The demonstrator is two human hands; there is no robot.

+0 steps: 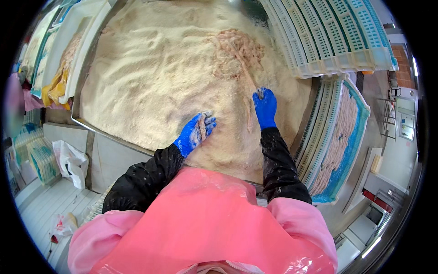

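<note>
Both my hands wear blue gloves over a metal-edged tray heaped with pale crumbs [137, 91]. My left hand [194, 136] is turned partly palm up, its fingers curled round a crumb-coated strip of raw meat [202, 127]. My right hand [265, 108] is closed, knuckles up, with something crumb-covered at its fingertips that I cannot make out. Just left of it, a long thin meat strip [249, 114] lies on the crumbs. Beyond both hands, a pile of pink raw meat strips [237, 50] rests on the crumbs.
Stacked white and blue perforated crates [319, 32] stand at the far right. Nearer, a blue-lined crate [362, 114] holds rows of coated strips [340, 137]. A white tub [86, 27] with meat and a yellow glove [57, 89] sits left; a white plastic bag [70, 160] hangs below.
</note>
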